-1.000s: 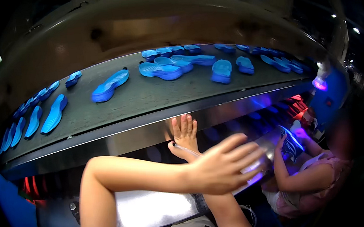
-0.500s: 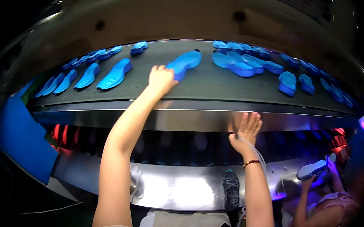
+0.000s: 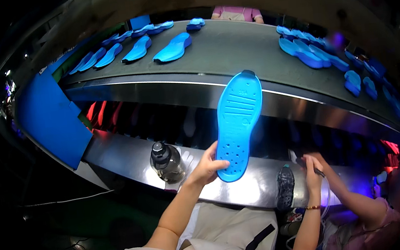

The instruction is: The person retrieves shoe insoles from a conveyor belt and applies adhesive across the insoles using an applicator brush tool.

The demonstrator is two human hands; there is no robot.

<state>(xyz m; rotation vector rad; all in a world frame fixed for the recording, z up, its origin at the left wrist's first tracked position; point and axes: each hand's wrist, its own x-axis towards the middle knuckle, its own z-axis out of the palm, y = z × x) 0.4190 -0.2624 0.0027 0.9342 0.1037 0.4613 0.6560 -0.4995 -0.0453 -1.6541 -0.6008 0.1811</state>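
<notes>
My left hand (image 3: 208,165) grips a bright blue shoe sole (image 3: 239,121) by its lower end, thumb on the holed face. The sole stands nearly upright, its dark-tipped end raised in front of the belt edge. Over the metal ledge (image 3: 222,193), my right hand (image 3: 312,169) is closed around a thin dark-handled tool with a pale tip, which looks like a brush (image 3: 318,172). A beaded bracelet and a pale cord are at that wrist. A co-worker's forearm (image 3: 344,178) reaches in close behind my right hand; the co-worker's fingers are partly hidden. A black patterned outsole (image 3: 284,187) lies on the ledge.
Blue soles lie on the dark belt (image 3: 235,43), grouped left (image 3: 172,47) and right (image 3: 312,54). A dark bottle (image 3: 166,162) stands on the ledge left of my left hand. Red-lit soles show below the belt. Another person (image 3: 237,13) is beyond the belt.
My left hand has lifted the blue sole off the belt and brought it nearer, upright. My right hand, open before, has moved right and closed on the brush. The co-worker's arm has reached in.
</notes>
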